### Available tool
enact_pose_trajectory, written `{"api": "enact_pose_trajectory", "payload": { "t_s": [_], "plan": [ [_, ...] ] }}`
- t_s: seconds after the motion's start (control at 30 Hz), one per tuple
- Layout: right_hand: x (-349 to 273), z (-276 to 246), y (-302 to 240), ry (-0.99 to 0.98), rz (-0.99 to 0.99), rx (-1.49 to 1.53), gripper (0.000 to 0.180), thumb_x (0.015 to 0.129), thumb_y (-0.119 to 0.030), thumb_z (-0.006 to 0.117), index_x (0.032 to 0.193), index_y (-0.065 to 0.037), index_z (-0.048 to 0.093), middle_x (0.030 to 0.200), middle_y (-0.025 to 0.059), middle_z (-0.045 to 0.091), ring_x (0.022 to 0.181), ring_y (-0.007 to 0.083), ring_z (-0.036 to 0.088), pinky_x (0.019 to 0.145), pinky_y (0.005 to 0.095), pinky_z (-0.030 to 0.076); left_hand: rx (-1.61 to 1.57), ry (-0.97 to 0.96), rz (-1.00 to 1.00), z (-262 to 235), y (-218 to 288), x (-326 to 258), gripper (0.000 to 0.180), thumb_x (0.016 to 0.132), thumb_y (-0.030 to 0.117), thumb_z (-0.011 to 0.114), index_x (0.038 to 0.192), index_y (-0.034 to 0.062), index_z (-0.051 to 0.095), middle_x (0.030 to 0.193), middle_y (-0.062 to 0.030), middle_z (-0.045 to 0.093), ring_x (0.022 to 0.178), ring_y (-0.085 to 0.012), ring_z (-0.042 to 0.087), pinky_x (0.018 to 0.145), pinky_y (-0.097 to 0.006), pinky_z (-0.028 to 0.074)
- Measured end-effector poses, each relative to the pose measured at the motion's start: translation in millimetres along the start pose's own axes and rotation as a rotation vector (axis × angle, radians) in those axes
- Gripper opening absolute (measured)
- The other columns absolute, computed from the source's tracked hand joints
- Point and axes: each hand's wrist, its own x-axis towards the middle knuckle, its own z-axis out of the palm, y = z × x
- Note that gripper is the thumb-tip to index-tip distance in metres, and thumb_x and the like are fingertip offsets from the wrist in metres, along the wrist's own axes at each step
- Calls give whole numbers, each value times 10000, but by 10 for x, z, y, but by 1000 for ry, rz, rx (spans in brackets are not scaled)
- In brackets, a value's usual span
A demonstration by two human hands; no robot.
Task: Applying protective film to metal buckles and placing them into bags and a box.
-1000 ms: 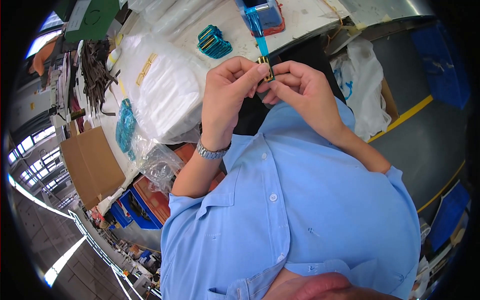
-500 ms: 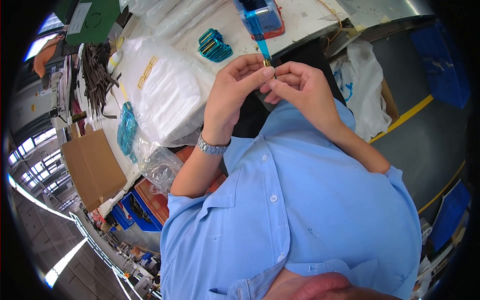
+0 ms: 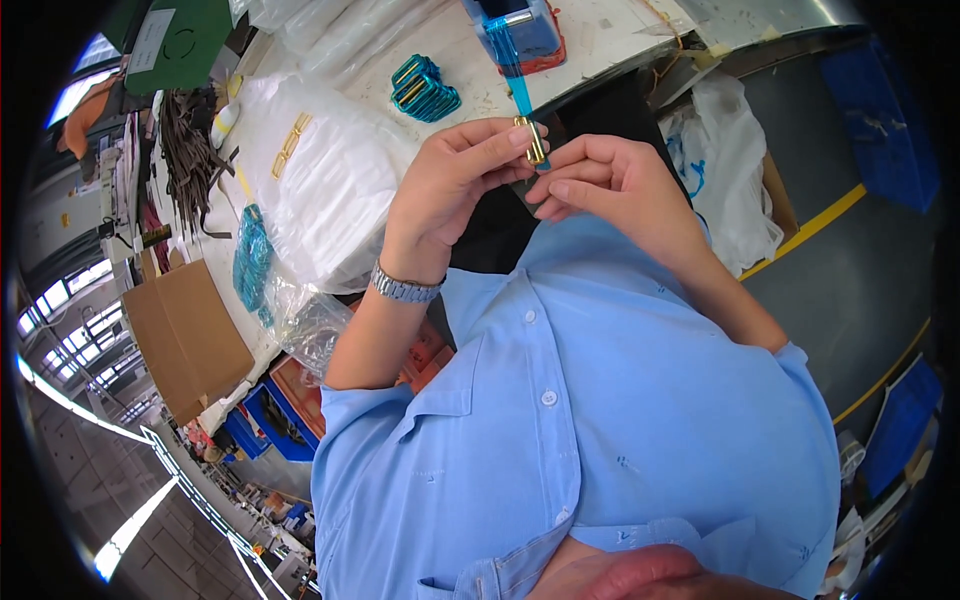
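Between the thumb and fingers of my left hand point(image 3: 455, 175) is a small gold metal buckle point(image 3: 535, 152), tilted upright. A shiny blue translucent film strip point(image 3: 516, 82) runs down to it from a blue container point(image 3: 535, 38) at the table edge; a short end of the strip shows below the buckle. My right hand point(image 3: 625, 190) is just right of the buckle, its fingers loosely bent and apart, with nothing visible in them. Left of the strip, a cluster of blue-wrapped gold pieces point(image 3: 424, 88) lies on the white table point(image 3: 375, 65).
A white plastic-covered stack point(image 3: 330, 180) with gold buckles point(image 3: 290, 145) on top is at my left. Beyond it lie a blue-wrapped bundle point(image 3: 252, 255), dark straps point(image 3: 190, 145) and a cardboard flap point(image 3: 185, 335). A white plastic bag point(image 3: 725, 180) hangs at the right.
My right hand has come away from the buckle, moving slightly right and down. My left hand has shifted a little left, and more of the gold buckle now shows.
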Motion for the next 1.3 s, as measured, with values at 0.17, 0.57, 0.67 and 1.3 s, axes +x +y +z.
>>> {"api": "enact_pose_trajectory", "payload": {
  "t_s": [0.17,0.57,0.67,1.3],
  "plan": [
    [115,14,-43,175,-339,-582,427,914,-73,805,1294,68,672,1117,148,801,931,194,786,868,312,619,-53,-42,-53,11,66,7,359,1019,280,762,1232,-8,746,1098,-81,772,990,-167,730,941,-337,594],
    [348,-19,-127,62,-349,-389,646,890,-34,830,1479,50,578,1330,149,730,1163,181,710,1058,337,552,-76,-141,-331,-94,358,197,401,1038,355,730,1256,19,709,1137,-83,771,1002,-172,732,947,-376,597],
    [374,-25,-54,116,-370,-474,609,900,-35,823,1457,53,593,1308,150,740,1162,180,714,1049,334,554,-102,-116,-379,-53,398,243,385,1039,355,730,1249,32,710,1124,-74,773,989,-164,734,930,-376,601],
    [363,130,-204,171,-243,-273,428,982,-64,781,1363,79,648,1225,136,774,1092,129,729,979,268,577,759,534,1034,451,-334,51,188,882,-45,759,1064,1,756,913,-138,736,805,-264,729,702,-338,569]
  ]
}}
